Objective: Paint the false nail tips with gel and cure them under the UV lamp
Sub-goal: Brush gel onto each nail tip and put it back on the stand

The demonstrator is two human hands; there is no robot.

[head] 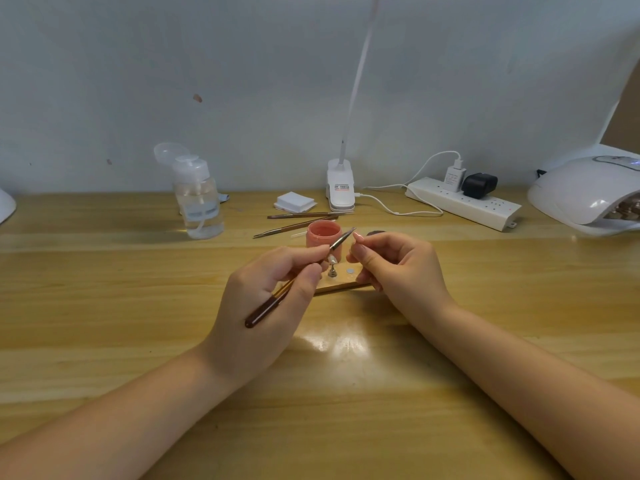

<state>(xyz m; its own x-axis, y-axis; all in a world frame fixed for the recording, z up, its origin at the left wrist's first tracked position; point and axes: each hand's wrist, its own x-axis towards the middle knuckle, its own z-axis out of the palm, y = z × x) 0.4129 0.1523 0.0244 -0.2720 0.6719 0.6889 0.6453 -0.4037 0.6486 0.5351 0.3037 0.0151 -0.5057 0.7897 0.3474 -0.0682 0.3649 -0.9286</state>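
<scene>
We are gripping a brush (287,289) in our left hand (266,303), its tip meeting the nail tip (358,237) pinched in our right hand (398,268), above the open pink gel jar (323,239); the lamp (588,194) is sitting far right.

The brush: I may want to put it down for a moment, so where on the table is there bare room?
Free: the wide strip of table left of the left hand, in front of the pump bottle, and the near table between the forearms. Crowded: behind the hands, where the pink gel jar, spare brushes, wipes and lamp clamp cluster.
</scene>
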